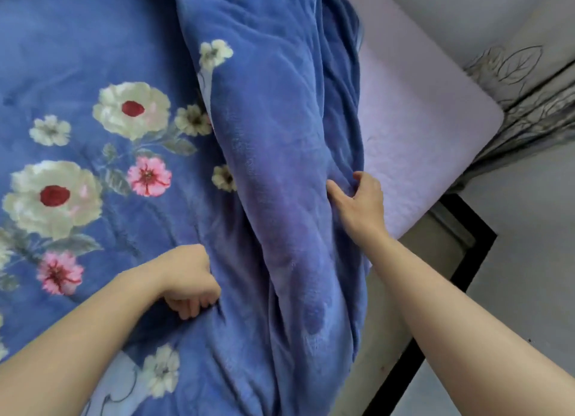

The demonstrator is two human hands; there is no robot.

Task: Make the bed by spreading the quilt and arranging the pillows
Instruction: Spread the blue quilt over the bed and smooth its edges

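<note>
A blue plush quilt (pixel 102 57) printed with white and pink flowers covers most of the bed. Its right side is folded back into a long thick ridge (pixel 273 129) that runs from the top of the view toward me. My left hand (pixel 189 282) is a fist closed on a pinch of the quilt near the ridge's left base. My right hand (pixel 357 197) grips the ridge's right edge, fingers curled into the fabric. No pillow is in view.
A lavender bed sheet (pixel 413 117) lies bare to the right of the quilt, ending in a rounded corner. A dark bed frame edge (pixel 460 250) runs below it. Grey leaf-patterned fabric (pixel 529 89) hangs at the far right over a grey floor (pixel 529 229).
</note>
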